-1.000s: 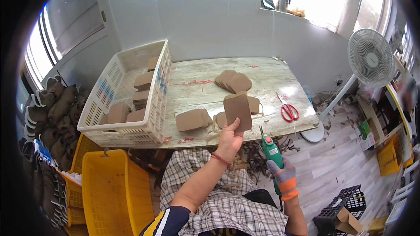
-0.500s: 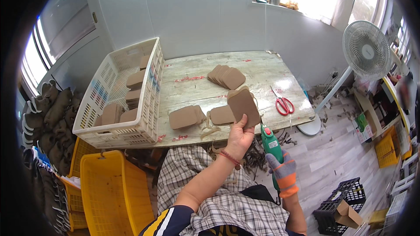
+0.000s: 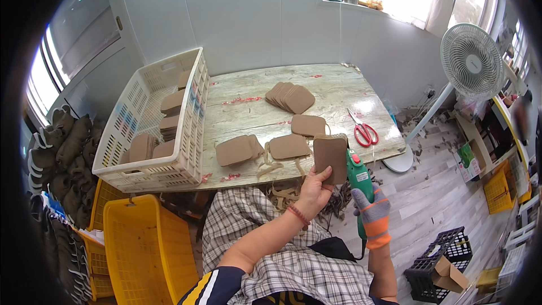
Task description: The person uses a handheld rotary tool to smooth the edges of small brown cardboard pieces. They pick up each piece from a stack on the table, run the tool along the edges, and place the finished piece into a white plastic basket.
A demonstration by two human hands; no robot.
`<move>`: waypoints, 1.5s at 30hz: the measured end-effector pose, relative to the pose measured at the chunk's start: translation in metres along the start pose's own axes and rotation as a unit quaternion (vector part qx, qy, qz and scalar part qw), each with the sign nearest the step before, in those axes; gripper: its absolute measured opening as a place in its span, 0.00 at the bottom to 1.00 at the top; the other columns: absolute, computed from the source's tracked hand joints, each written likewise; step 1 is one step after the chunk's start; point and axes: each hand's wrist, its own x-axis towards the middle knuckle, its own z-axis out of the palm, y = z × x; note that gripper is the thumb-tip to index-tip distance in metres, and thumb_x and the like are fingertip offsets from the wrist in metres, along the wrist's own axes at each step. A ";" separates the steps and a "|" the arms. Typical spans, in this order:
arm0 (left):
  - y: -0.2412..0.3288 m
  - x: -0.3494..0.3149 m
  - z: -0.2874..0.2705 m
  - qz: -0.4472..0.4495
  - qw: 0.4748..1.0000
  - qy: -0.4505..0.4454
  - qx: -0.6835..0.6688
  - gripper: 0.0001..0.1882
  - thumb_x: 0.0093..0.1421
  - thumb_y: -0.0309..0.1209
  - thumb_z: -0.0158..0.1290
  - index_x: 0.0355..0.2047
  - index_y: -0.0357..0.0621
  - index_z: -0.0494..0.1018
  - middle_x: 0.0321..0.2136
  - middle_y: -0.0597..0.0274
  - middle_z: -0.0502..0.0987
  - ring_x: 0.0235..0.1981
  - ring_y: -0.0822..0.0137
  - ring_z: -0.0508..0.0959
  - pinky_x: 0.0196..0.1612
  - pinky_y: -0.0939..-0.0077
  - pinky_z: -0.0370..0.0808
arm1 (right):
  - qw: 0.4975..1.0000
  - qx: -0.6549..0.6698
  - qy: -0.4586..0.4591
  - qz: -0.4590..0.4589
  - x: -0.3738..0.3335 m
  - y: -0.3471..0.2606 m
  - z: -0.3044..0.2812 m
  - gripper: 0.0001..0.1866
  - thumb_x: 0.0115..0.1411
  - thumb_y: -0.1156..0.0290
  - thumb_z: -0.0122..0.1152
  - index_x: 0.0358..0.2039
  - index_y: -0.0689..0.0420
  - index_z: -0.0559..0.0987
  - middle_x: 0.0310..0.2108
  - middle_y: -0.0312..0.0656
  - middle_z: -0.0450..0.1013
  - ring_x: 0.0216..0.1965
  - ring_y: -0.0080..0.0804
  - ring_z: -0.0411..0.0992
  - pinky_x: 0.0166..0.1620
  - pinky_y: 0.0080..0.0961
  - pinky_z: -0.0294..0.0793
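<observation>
My left hand [image 3: 317, 192] pinches a brown rounded rectangular piece [image 3: 329, 157] by its lower edge, thumb on top, over the front edge of the table. My right hand [image 3: 373, 214], in a grey and orange glove, grips a green handheld electric cutter [image 3: 359, 178] with a red button. The cutter's head meets the right side of the piece; its tip is hidden behind it. A thin pale strip curls at the piece's top edge. On the table nearby lie a single brown piece [image 3: 309, 125], another brown piece [image 3: 289, 147] and a small stack [image 3: 235, 151].
A fanned stack of brown pieces [image 3: 290, 97] and red-handled scissors [image 3: 365, 130] lie farther back on the table [image 3: 237, 87]. At left stand a white crate [image 3: 192, 130] holding brown pieces and a yellow bin [image 3: 135, 248]. A white fan [image 3: 472, 63] stands right. Scraps litter the floor.
The held piece has shifted right and nearer to me, turning more upright. My right hand and the cutter have moved slightly right. A brown piece behind it now shows on the table.
</observation>
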 end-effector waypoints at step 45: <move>0.137 -0.022 -0.011 0.007 0.807 -0.100 0.581 0.11 0.48 0.18 0.59 0.32 0.42 0.73 0.29 0.70 0.77 0.31 0.79 0.74 0.35 0.84 0.71 | 0.971 0.011 -0.196 0.133 -0.021 0.022 -0.032 0.19 0.53 0.63 0.66 0.38 0.64 0.74 0.21 0.35 0.70 0.19 0.19 0.67 0.20 0.17 0.68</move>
